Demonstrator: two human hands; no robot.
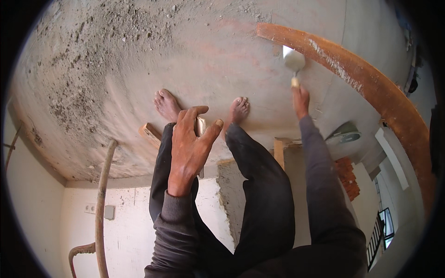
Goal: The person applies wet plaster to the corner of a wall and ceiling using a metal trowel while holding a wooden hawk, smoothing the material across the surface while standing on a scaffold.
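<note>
My right hand (pixel 300 99) reaches forward, shut on the pale wooden handle of a small steel trowel (pixel 293 59). The blade touches the grey cement surface (pixel 139 69) right beside a long orange wooden batten (pixel 371 88). My left hand (pixel 189 146) is raised over my knees, with thumb and fingers curled around a thin flat metal tool (pixel 200 126) seen edge-on. My two bare feet (pixel 167 104) rest against the cement, above the end of a wooden plank (pixel 150 133). Dark trousers and grey sleeves fill the lower middle.
A rusty bent pipe (pixel 99 204) rises at the lower left beside a white wall with a socket (pixel 90 208). A patch of red brick (pixel 347 176) and a round disc (pixel 347 136) lie at the right. A dark railing (pixel 378 234) shows at the lower right. Rough mortar crumbs (pixel 79 92) spot the cement's left part.
</note>
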